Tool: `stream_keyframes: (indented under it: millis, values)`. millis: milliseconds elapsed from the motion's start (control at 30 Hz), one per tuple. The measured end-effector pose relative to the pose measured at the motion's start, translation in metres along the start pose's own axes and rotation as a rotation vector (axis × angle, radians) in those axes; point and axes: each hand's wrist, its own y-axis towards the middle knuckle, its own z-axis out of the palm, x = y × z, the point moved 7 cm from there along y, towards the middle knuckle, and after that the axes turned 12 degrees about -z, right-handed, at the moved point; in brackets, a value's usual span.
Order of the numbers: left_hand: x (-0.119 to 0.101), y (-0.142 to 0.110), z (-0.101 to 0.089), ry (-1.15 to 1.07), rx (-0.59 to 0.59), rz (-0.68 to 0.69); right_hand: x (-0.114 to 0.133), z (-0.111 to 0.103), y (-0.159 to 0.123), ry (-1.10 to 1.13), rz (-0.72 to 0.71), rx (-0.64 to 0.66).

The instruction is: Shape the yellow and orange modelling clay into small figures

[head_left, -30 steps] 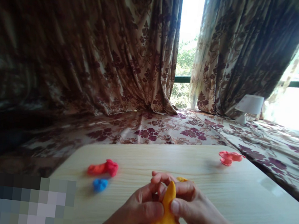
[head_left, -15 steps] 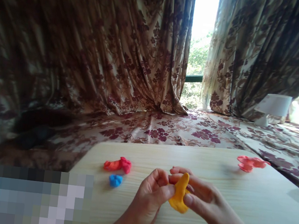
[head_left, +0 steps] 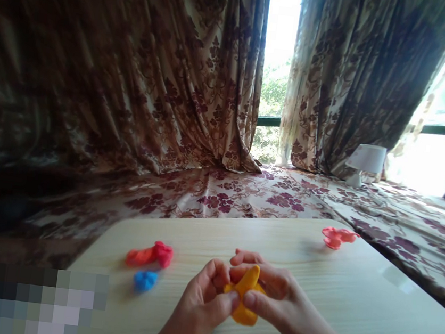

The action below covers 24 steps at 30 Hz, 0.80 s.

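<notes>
Above the pale wooden table [head_left: 303,305], both hands hold a piece of yellow modelling clay [head_left: 244,315] with a tapered tip pointing up. My left hand [head_left: 201,304] pinches its left side, thumb pressed on the front and fingers curled. From the right, my right hand [head_left: 278,294] grips it with the thumb on the front and the fingers behind, partly hidden by the clay. Left of the hands lie a lump of blue clay [head_left: 145,281] and a red and orange clay piece [head_left: 152,254]. A coral-pink clay shape [head_left: 337,237] stands near the far right corner.
Beyond the table spreads a floral cloth surface [head_left: 222,202], with a white lamp [head_left: 368,159] at the back right. Long floral curtains [head_left: 200,78] hang behind, beside bright windows. A pixelated patch covers the lower left corner.
The view has swung to the right, so everything sits further left. Both thumbs have come closer together on the yellow clay, and its tip leans slightly more to the right.
</notes>
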Motion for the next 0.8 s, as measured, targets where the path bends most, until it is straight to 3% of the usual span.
stream_keyframes:
  millis: [233, 333, 500, 567, 633, 700, 800]
  values:
    - [0.007, 0.006, -0.006, 0.038, -0.015, 0.018, 0.012, 0.002, 0.003, -0.098, -0.121, 0.059]
    - [0.007, 0.006, -0.007, 0.049, -0.059, 0.077, 0.003, -0.001, 0.000, -0.070, -0.043, -0.001]
    - [-0.006, -0.007, -0.011, 0.413, -0.406, 0.322, 0.000, -0.012, -0.002, -0.255, -0.037, -0.114]
    - [-0.010, -0.011, -0.011, 0.463, -0.467, 0.350, 0.003, -0.014, -0.001, -0.276, -0.071, -0.110]
    - [-0.012, -0.011, -0.014, 0.394, -0.456, 0.297, 0.006, -0.014, 0.001, -0.250, -0.110, -0.091]
    - [-0.008, -0.007, -0.019, 0.278, -0.402, 0.152, 0.008, -0.013, 0.001, -0.236, -0.139, -0.065]
    - [0.007, 0.001, -0.017, 0.136, -0.217, -0.115, 0.006, -0.013, 0.000, -0.274, -0.114, -0.035]
